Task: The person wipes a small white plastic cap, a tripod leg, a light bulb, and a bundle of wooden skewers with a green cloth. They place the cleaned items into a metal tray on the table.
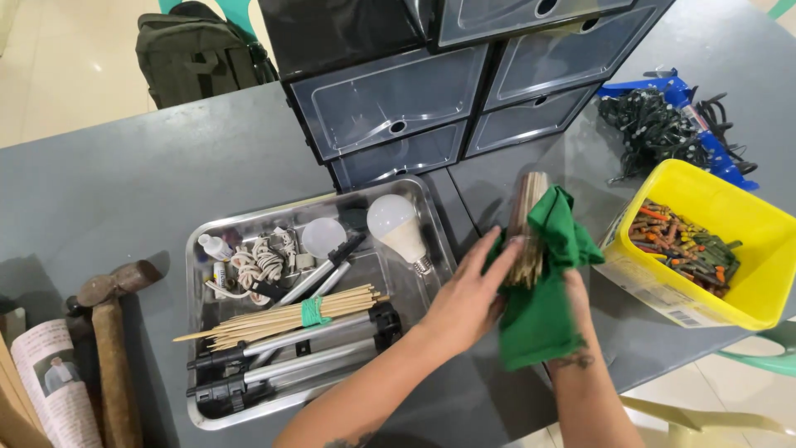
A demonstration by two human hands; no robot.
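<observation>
Grey table [166, 166], pale floor [66, 66], steel tray [199, 249] (cluttered), black drawers [390, 99]

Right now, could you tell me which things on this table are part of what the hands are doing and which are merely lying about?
In hand:
left hand
right hand
bundle of thin sticks
green cloth

Lying about:
metal tray with light bulb, tied skewers and folded tripod
hammer
yellow bin
clear drawers

Bare forearms, no sleeves; dark tattoos, perhaps, near wrist and elbow.
</observation>
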